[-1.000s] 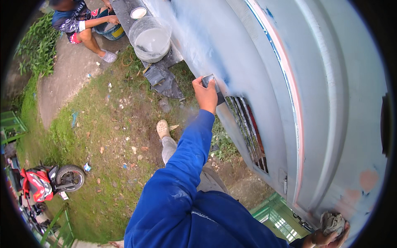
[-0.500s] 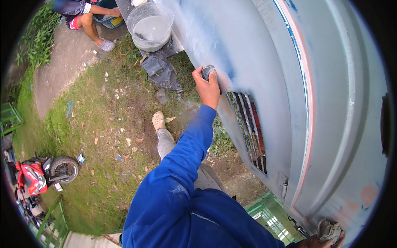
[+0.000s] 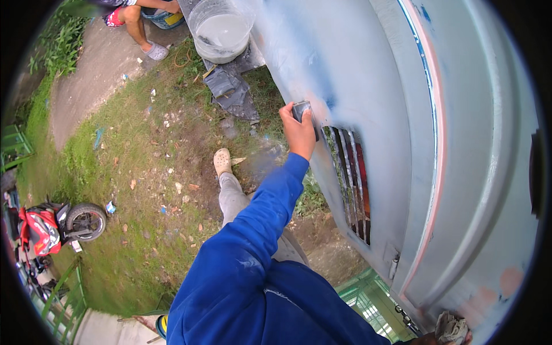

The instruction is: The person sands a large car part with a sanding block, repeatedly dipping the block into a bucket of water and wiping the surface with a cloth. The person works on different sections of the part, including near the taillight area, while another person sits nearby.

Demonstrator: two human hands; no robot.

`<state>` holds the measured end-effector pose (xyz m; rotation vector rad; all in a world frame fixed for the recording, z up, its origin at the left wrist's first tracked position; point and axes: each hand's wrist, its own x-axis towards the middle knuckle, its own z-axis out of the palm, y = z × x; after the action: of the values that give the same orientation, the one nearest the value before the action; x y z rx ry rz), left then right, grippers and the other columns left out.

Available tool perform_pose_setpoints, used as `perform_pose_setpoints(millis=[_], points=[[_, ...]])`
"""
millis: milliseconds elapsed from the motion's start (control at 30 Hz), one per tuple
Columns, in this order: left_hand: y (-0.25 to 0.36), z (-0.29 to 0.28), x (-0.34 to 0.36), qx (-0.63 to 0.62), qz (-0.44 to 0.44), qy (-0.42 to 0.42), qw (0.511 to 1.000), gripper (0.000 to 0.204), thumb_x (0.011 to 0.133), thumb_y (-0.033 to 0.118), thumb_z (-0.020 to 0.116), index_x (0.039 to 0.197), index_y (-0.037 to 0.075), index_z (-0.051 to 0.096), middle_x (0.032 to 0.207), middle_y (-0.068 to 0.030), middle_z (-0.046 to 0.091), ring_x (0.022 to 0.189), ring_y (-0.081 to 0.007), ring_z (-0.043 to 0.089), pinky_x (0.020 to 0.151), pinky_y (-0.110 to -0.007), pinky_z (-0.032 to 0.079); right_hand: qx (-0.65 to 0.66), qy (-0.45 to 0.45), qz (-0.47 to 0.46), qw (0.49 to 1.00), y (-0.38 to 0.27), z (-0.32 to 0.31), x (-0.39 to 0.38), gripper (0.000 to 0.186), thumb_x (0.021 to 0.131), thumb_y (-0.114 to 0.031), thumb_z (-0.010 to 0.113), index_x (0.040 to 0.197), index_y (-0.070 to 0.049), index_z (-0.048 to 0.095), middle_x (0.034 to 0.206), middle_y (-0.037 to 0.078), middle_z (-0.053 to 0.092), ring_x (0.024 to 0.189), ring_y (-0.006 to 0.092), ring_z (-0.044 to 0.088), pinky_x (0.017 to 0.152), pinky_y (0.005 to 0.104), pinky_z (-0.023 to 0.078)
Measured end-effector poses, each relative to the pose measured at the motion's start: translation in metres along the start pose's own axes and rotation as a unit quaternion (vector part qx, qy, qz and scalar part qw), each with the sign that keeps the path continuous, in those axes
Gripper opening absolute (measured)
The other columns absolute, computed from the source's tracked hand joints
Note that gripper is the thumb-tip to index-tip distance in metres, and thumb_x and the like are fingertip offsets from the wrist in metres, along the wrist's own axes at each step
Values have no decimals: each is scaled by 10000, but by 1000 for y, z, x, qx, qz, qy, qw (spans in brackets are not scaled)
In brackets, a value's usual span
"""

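My left hand (image 3: 300,137), at the end of a blue sleeve, grips a dark grey sanding block (image 3: 301,110) between thumb and fingers. The block rests against the edge of a grey-blue painted vehicle panel (image 3: 368,86), just above a slatted grille opening (image 3: 349,178). Bluish and pinkish patches show on the paint near it. At the lower right, my right hand (image 3: 425,340) is partly cut off by the picture's rim. It holds a crumpled greyish rag (image 3: 451,328) against the panel's lower part.
A clear tub of cloudy water (image 3: 221,34) stands on a board, with dark sandpaper sheets (image 3: 233,92) below it. Another person (image 3: 135,26) sits by a blue bucket (image 3: 164,18). A red motorcycle (image 3: 43,230) stands at left on grass. Green railings (image 3: 63,299) are at lower left.
The view has shifted slightly. My left hand has slid the sanding block a little along the panel edge toward the grille. My right hand sits slightly lower in view, still with the rag.
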<state>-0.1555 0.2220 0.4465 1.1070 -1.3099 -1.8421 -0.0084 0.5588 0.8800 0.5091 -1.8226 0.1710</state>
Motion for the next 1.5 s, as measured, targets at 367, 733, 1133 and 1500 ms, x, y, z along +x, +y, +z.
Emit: perform_pose_setpoints(millis=[367,733,1133,1500], points=[[-22,-1,-43,-21,-55,5,998,401,936,61,638,1268,-13,426,1201,-200,575,1083,-270,601,944,-378,468,18,8,-1,1000,1,6,-2,450,859,-236,663,1182,69,594,1026,192,580,952,312,590,842,430,473],[-51,-6,-39,-42,-115,3,993,397,930,85,643,1251,2,425,1103,-174,611,1006,-246,626,920,-372,483,23,8,-5,1000,2,9,-1,454,854,-222,654,1182,85,593,1052,212,588,974,325,597,867,440,477],[-42,-10,1,-59,-173,22,983,386,932,67,648,1234,-9,422,1168,-171,588,1046,-224,602,921,-344,476,30,9,-10,999,5,14,1,458,848,-207,645,1182,102,592,1080,234,597,997,338,606,895,450,483],[-54,-9,19,-42,-220,37,974,384,950,48,620,1257,-7,396,1190,-180,560,982,-193,593,898,-321,487,38,12,-10,999,8,11,2,462,843,-194,636,1182,118,591,1106,255,605,1019,350,614,920,460,487]])
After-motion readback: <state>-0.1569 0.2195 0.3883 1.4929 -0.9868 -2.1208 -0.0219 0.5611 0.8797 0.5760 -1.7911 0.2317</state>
